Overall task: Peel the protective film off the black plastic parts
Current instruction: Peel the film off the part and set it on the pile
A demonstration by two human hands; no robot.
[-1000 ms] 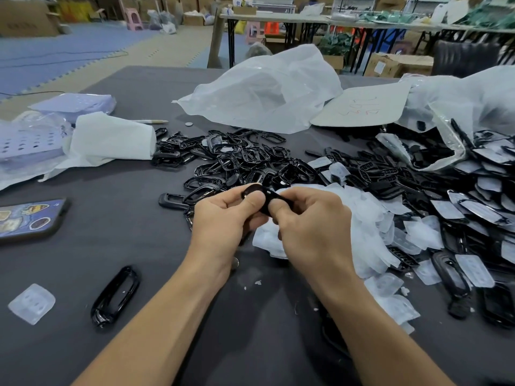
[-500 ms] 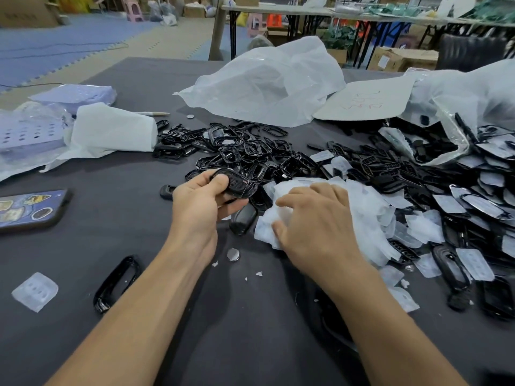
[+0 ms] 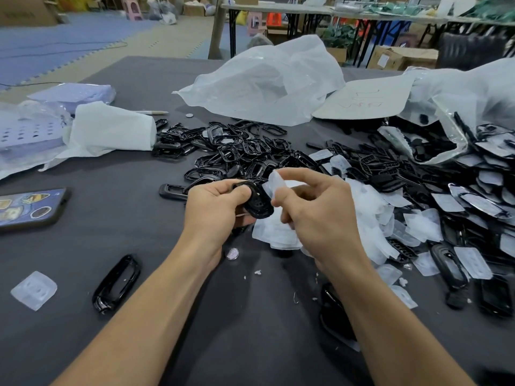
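**Head view.** The left hand grips a black plastic part at the centre of the frame. Its fingers curl over the part's upper edge, and the palm hides the part's left end.

The right hand pinches a piece of translucent film between thumb and forefinger, at 1 o'clock of the part; its other fingers are loosely bent. Whether the film's lower edge is attached to the part cannot be told (the thumb covers the junction).

- **Film heap:** The heap of loose film lies on the dark worktop under the right hand and at 3 o'clock of it, partly masked by the hand and forearm.
- **Parts:** Bare black frames are piled at 12 o'clock. Film-covered parts spread at 3 o'clock and run off the right edge.
- **Hidden object:** A glossy dark object at 5 o'clock is mostly concealed by the right forearm and cannot be identified.
- **Near left:** A single black frame lies at 7 o'clock, and a lone film piece at 8 o'clock.
- **Far left:** A phone at 9 o'clock is cut by the left edge.
- **Small item:** A small round disc sits just below the left wrist; its nature is unclear.
- **Far side:** A crumpled white bag lies at 12 o'clock.
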